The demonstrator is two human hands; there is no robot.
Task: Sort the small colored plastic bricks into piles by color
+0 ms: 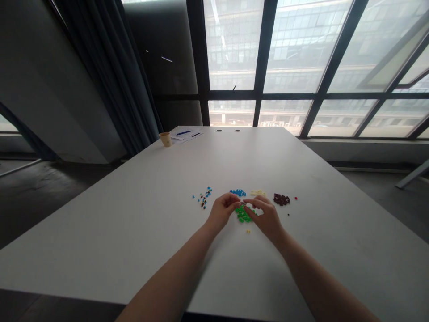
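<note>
Over the green pile, my left hand and my right hand meet with fingertips pinched on a tiny dark-and-light piece, too small to name. Below the fingers lies the heap of small green bricks, partly covered by my right hand. Just behind are blue bricks and pale yellow bricks. Dark brown bricks form a pile to the right of my right hand. Left of my left hand are scattered small blue, brown and light pieces. A yellow piece sits nearer me.
All this is on a large white table. A red piece and a dark piece lie at the right. A paper cup stands by the far left edge, beside papers with a blue pen. Windows rise behind the table.
</note>
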